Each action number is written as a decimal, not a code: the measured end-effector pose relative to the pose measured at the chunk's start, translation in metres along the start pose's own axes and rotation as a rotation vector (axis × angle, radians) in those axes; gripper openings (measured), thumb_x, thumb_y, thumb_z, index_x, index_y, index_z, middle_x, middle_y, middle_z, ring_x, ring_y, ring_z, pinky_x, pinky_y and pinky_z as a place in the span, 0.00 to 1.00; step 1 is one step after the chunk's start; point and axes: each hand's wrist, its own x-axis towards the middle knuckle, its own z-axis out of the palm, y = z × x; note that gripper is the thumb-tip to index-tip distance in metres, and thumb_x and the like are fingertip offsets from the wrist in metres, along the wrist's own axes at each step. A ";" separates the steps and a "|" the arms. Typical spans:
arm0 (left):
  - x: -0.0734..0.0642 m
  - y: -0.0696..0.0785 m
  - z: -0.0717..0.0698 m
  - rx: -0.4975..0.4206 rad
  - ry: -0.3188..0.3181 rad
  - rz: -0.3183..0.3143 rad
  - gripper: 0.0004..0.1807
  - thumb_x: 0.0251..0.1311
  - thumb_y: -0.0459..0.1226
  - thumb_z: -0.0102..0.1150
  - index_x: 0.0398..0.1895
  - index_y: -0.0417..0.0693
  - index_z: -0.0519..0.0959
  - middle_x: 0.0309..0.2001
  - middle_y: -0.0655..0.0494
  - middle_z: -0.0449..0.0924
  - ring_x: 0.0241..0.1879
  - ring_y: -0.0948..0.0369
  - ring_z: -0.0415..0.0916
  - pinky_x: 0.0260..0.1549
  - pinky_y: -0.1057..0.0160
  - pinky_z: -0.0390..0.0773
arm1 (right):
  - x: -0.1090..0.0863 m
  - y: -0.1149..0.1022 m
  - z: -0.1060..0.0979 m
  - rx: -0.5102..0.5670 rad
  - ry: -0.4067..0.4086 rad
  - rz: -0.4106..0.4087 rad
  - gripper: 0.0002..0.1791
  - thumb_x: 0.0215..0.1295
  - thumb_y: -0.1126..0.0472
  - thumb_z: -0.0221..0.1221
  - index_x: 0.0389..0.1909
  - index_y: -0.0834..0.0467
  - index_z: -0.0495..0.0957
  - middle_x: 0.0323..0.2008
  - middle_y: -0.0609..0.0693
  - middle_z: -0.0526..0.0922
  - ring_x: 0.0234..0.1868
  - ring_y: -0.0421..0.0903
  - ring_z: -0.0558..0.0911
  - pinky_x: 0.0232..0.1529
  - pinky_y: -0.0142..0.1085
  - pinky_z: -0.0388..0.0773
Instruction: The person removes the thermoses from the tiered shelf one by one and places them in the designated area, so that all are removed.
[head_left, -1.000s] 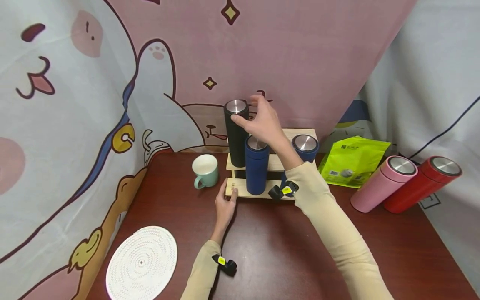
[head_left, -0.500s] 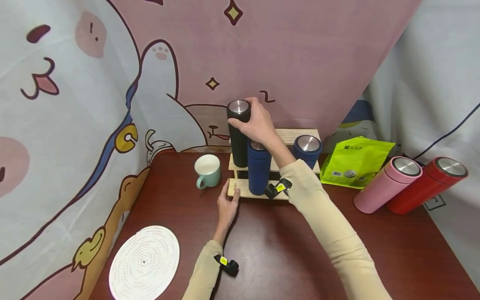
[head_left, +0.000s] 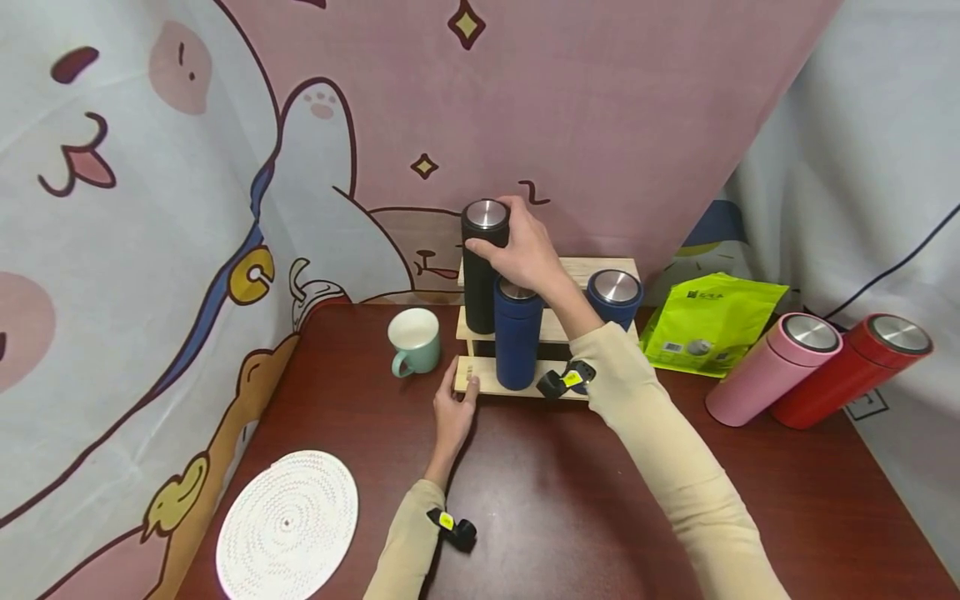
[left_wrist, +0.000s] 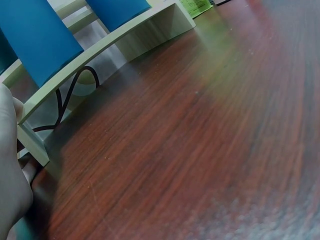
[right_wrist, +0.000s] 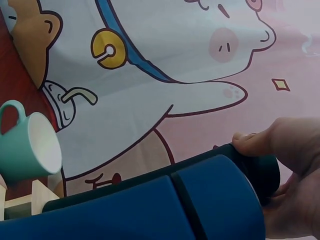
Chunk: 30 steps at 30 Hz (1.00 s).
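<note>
The right hand grasps a tall black cylindrical flask; the left hand grips a tiered pale-wood rack.

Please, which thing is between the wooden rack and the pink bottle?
The head view shows a green pouch between the wooden rack and pink bottle.

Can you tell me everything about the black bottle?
The black bottle is a tall, plain cylinder with a round, shiny top that looks like metal. It stands upright, its base apparently on the middle step of the wooden rack, toward the left end. The right grip holds it near the top, thumb across the front. A blue bottle hides part of its front; whether they touch is unclear.
</note>
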 end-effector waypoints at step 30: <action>-0.001 0.001 0.001 -0.004 0.004 0.025 0.31 0.69 0.36 0.61 0.74 0.41 0.67 0.69 0.44 0.74 0.65 0.50 0.73 0.63 0.46 0.72 | -0.020 0.038 -0.061 0.056 0.050 0.067 0.43 0.68 0.51 0.64 0.76 0.62 0.54 0.68 0.64 0.69 0.69 0.59 0.70 0.70 0.53 0.66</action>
